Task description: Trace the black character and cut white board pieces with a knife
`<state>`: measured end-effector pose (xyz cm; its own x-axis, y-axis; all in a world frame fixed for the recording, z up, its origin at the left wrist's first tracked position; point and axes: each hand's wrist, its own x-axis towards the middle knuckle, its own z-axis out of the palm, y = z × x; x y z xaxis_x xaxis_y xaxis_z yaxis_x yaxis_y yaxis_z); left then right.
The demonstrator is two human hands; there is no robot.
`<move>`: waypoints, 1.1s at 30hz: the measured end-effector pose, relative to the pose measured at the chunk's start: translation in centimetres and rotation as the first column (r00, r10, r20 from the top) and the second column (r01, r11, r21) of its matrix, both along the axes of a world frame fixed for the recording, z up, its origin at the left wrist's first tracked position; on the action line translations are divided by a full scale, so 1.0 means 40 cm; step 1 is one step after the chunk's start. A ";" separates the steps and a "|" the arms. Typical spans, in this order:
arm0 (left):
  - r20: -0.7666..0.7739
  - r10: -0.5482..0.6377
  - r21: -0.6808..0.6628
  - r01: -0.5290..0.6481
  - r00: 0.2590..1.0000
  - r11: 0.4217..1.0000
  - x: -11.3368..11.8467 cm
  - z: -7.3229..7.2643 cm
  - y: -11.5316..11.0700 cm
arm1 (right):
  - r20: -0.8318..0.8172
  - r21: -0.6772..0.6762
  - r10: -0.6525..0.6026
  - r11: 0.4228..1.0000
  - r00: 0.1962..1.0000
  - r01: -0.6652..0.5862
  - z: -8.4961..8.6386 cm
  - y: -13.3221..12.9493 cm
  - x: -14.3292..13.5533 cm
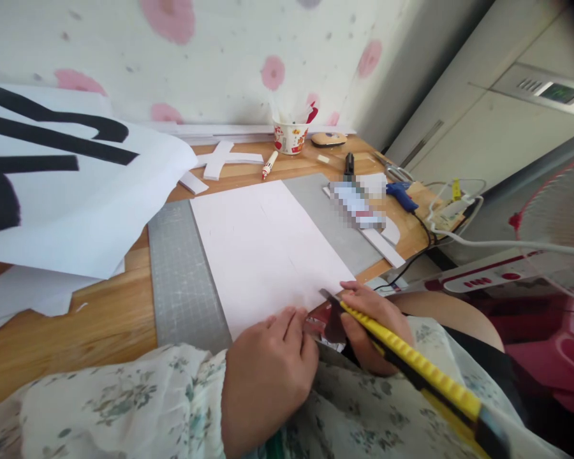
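A yellow and black utility knife (411, 354) is gripped in my right hand (380, 325), its blade out over the near right corner of a large white sheet (268, 248). My left hand (272, 376) lies on the sheet's near edge, fingers side by side and pressing down. A small reddish, partly see-through piece (318, 317) shows between my hands; its kind is unclear. Faint lines mark the sheet, which rests on a grey cutting mat (179, 268).
Left, a large paper with black strokes (62, 143) covers the wooden table (124, 306). Behind stand a patterned cup (291, 137), a marker (270, 165) and white strips (219, 160). Right, a blurred phone (358, 204), a blue glue gun (402, 196), cables (452, 210) and a fan (559, 223).
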<state>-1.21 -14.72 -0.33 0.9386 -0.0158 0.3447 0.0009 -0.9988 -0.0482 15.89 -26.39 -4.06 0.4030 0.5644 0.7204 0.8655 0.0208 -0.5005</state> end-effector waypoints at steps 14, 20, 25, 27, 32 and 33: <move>0.116 0.054 -0.094 -0.043 0.992 0.995 -0.006 -0.036 -0.013 | -0.220 -0.165 -0.018 0.986 0.975 -0.019 0.029 0.131 -0.010; 0.082 0.079 -0.149 -0.066 0.994 0.987 -0.016 -0.067 -0.023 | -0.166 -0.192 -0.043 0.981 0.985 0.010 0.029 0.135 -0.002; 0.039 0.101 -0.187 -0.092 0.994 0.978 -0.025 -0.091 -0.033 | -0.116 -0.181 -0.027 0.983 0.993 0.005 0.032 0.142 -0.004; 0.060 0.099 -0.173 -0.087 0.993 0.981 -0.022 -0.087 -0.033 | -0.115 -0.185 -0.028 0.983 0.993 0.007 0.033 0.144 -0.005; 0.063 0.069 -0.116 -0.061 0.996 0.991 -0.014 -0.063 -0.026 | -0.123 -0.215 -0.005 0.976 0.992 -0.022 0.042 0.148 -0.007; 0.035 0.059 -0.115 -0.054 0.998 0.992 -0.015 -0.060 -0.026 | -0.117 -0.220 0.003 0.975 0.993 -0.029 0.045 0.148 -0.007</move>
